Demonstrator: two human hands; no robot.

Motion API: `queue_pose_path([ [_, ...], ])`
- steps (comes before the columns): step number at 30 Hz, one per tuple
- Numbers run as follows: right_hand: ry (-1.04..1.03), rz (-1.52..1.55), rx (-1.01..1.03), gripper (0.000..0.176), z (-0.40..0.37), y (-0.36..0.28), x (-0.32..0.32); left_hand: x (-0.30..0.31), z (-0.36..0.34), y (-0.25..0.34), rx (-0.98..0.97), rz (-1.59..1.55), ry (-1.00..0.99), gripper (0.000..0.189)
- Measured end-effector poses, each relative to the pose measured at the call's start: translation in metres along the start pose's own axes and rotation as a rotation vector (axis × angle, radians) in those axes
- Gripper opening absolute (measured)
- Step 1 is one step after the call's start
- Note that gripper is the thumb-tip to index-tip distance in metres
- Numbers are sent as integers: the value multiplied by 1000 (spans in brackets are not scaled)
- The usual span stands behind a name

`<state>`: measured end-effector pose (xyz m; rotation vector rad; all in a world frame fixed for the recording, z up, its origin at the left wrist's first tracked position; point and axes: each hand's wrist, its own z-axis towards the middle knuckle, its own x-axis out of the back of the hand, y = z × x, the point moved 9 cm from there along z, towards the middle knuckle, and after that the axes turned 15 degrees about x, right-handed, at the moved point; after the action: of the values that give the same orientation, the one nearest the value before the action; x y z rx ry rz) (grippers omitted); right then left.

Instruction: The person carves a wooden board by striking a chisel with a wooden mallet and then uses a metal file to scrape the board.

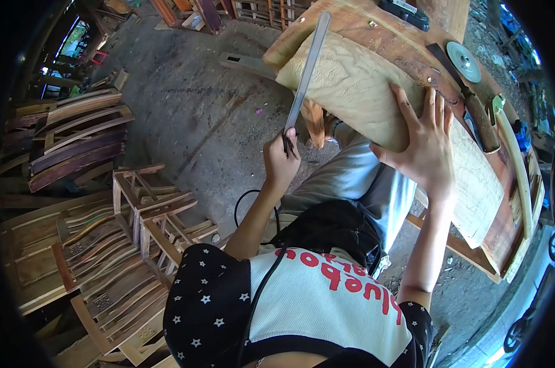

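Observation:
My left hand [282, 158] is closed round the lower end of a long, flat metal strip that looks like a steel ruler [309, 67]. Its rounded far end reaches up over the left edge of a pale wooden board [351, 80] with a shallow relief pattern. A small dark thing shows at my left fingers; I cannot make it out. On the board's right part my right hand [426, 144] lies flat, fingers spread and thumb out. Beyond that wrist a pale sheet with drawn lines [478, 184] extends along the bench.
The wooden bench [406, 46] also bears a round disc [463, 61], a tool with a wooden handle [481, 122] and a black object with a label [406, 13]. At left stand wooden chair frames [149, 208] and stacked curved wood pieces [78, 138] on the concrete floor [185, 80].

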<state>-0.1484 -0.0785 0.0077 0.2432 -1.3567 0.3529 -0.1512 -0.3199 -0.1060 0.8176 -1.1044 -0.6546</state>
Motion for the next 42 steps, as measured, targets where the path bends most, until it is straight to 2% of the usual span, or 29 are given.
queue_pose_path([
  [2, 48, -8, 1, 92, 0, 1, 2, -5, 1, -1, 24, -15, -17, 22],
  [4, 49, 9, 22, 91, 0, -1, 2, 5, -6, -5, -71, -77, 47, 23],
  [8, 67, 10, 56, 90, -1, -3, 1, 10, -26, -70, -57, 9, -4, 24],
  [9, 62, 11, 51, 90, -1, -2, 0, 11, -24, -64, -8, 11, -26, 32],
  [10, 63, 15, 57, 90, -1, -3, 0, 13, -21, -51, 1, 14, -30, 32],
  [13, 62, 17, 56, 90, 1, -4, 0, 9, 2, 11, -113, -32, 34, 21],
  [16, 67, 6, 43, 90, 1, -2, 0, -1, 13, 16, -102, -6, 22, 17],
  [17, 70, 3, 48, 90, 0, -3, 1, 2, 7, 15, -165, 7, 61, 14],
  [20, 76, 19, 49, 90, 0, -2, 1, 7, -18, -46, -71, -9, 10, 13],
  [23, 58, -1, 42, 90, 1, -3, 1, 8, -22, -43, -90, 52, 31, 12],
  [24, 49, 4, 46, 90, -1, -4, -1, 10, -21, -27, -92, 51, 59, 12],
  [25, 53, 11, 52, 90, -1, -4, -2, 7, -12, -2, -118, 1, 68, 27],
  [28, 56, 6, 61, 90, 0, -5, -1, 1, 19, 45, -102, 23, 26, 31],
  [30, 49, -6, 58, 89, -1, -3, -1, 2, 19, 39, -146, -19, 48, 32],
  [32, 64, -1, 52, 88, -1, -3, 0, 5, 8, 5, -163, -59, -9, 16],
  [36, 58, -21, 58, 87, -2, -4, -2, 13, -5, -29, -102, 59, -27, 15],
  [39, 38, -28, 53, 89, -1, -4, -2, 9, 8, 17, -153, 4, 18, 14],
  [42, 34, -18, 48, 90, 0, -2, -4, 1, 23, 34, -121, 79, 5, 14],
])
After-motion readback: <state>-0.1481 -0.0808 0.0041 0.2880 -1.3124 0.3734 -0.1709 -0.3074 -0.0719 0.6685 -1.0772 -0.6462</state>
